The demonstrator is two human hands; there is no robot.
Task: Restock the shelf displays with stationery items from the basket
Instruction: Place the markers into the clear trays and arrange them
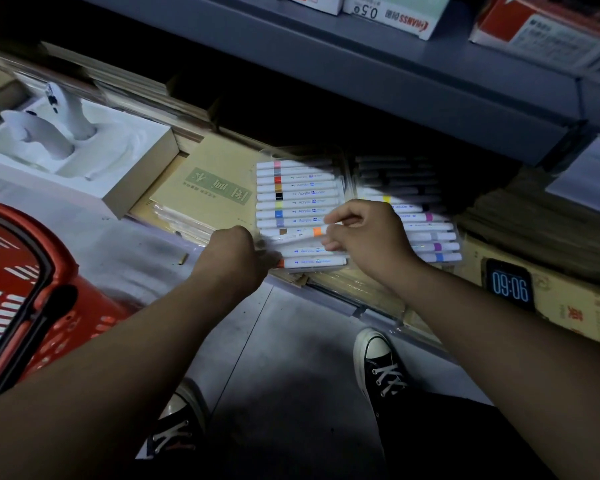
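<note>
Two clear marker packs are lying side by side on the bottom shelf point(361, 308) at the middle of the frame. The left marker pack point(298, 202) is showing about twelve white markers with coloured bands. The right marker pack point(430, 237) is partly hidden, so its count cannot be told.

The left hand point(234, 254) is curling round the near left corner of the left marker pack, with its fingertips blurred. The right hand point(368, 237) is pinching thumb against forefinger on that pack's right side, at the orange-banded marker point(314, 231), with the other fingers curled in.

One stack of tan notebooks point(205, 192) is lying just left of the packs. Beyond it, at upper left, one white tray point(118, 161) is holding two white controllers point(39, 133). One red basket point(66, 299) is standing at lower left. One phone point(510, 284) is showing 09:06 at right. Two black sneakers point(381, 362) are standing on the floor at the bottom.
</note>
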